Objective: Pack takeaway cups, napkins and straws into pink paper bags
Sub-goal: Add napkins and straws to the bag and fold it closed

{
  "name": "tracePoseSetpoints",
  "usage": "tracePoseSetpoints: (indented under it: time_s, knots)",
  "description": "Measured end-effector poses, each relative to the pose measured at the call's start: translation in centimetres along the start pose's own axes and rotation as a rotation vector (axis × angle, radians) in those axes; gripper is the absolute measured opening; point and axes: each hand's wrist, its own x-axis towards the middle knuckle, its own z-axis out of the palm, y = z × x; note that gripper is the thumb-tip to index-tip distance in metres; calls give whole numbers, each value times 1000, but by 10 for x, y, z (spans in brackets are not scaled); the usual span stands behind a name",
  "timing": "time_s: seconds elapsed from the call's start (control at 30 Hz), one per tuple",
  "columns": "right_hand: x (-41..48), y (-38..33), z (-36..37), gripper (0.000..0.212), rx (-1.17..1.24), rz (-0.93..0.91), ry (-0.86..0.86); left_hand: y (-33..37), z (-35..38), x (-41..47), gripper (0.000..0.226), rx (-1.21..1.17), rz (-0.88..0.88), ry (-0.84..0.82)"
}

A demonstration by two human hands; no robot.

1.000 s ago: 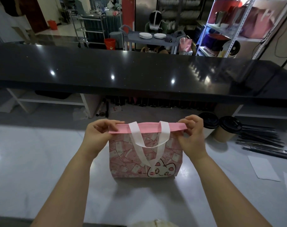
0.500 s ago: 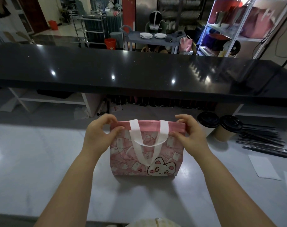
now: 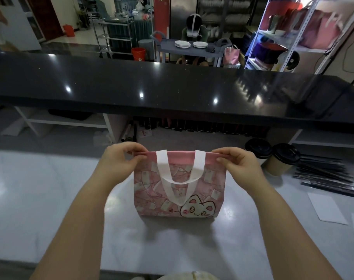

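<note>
A pink bag (image 3: pixel 208 184) with a white handle and a cartoon cat stands upright on the white counter (image 3: pixel 41 188). My left hand (image 3: pixel 119 160) pinches its top rim at the left corner. My right hand (image 3: pixel 238 164) pinches the rim at the right corner. The bag's mouth is pressed flat, so its inside is hidden. Two brown takeaway cups (image 3: pixel 281 164) with black lids stand right of the bag. Black straws (image 3: pixel 325 176) lie in a pile beyond the cups. White napkins (image 3: pixel 325 209) lie flat at the right edge.
A long black raised counter (image 3: pixel 152 85) runs across behind the work surface. Behind it sits a person at a grey cart (image 3: pixel 190 50) with plates. A metal shelf rack (image 3: pixel 293 35) stands at the back right.
Both hands have shifted along the bag's top rim and pressed it flatter; the bag sits slightly further right and closer to the cups in view.
</note>
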Motion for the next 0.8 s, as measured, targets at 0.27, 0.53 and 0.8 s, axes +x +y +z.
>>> tracePoseSetpoints:
  time_s: [0.27, 0.53, 0.8]
  knots:
    - [8, -36, 47, 25, -769, -350, -152, 58, 48, 13, 23, 402, 247, -87]
    - [8, -30, 53, 8, -733, -463, -66, 49, 65, 1, 9, 410, 378, 95]
    - [19, -23, 10, 20, -614, -88, -176, 27, 34, 2, 22, 357, 275, -83]
